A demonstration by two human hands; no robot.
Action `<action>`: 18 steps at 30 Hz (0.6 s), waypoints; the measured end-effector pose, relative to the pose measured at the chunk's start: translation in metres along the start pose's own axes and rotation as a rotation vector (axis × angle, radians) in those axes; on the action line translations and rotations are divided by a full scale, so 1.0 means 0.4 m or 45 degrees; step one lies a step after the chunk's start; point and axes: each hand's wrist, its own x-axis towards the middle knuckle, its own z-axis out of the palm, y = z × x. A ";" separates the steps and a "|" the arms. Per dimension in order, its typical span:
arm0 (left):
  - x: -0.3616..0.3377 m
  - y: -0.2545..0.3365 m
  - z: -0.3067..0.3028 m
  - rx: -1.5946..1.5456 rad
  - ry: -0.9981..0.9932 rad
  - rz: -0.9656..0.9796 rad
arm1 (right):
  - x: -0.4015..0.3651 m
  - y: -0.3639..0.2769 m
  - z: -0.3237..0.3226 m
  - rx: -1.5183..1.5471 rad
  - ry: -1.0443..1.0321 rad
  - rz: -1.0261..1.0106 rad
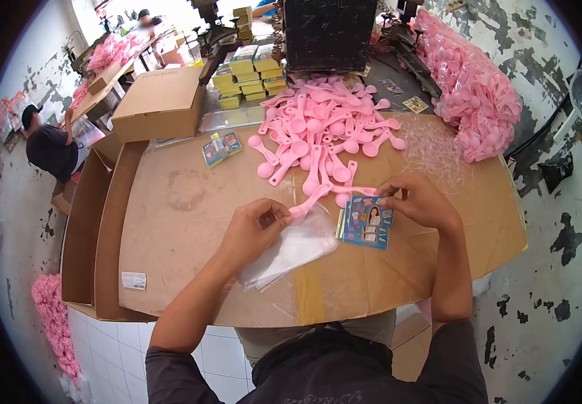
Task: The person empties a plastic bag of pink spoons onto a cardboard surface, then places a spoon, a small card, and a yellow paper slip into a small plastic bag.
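Observation:
A pink spoon is pinched in my left hand, its handle pointing up and right over a stack of clear plastic bags. To the right of the bags lies a small stack of blue picture cards. The fingers of my right hand are closed at the top right corner of the top card. A large heap of pink spoons spreads just beyond both hands. At the heap's left lies a banded bundle of cards.
Cardboard covers the table. A closed carton stands back left, beside stacked card bundles. Bagged pink spoons lie back right, near plastic scraps. A black box stands behind. Another person is at far left.

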 end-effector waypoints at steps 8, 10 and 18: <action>0.010 -0.028 -0.008 -0.825 -0.159 0.040 | -0.010 -0.065 -0.009 0.125 0.050 -0.095; 0.003 -0.010 -0.013 -0.893 -0.225 0.007 | 0.005 -0.054 0.032 0.270 0.133 -0.214; -0.016 0.017 0.017 -0.878 -0.240 -0.064 | 0.029 -0.104 0.119 0.556 0.288 -0.204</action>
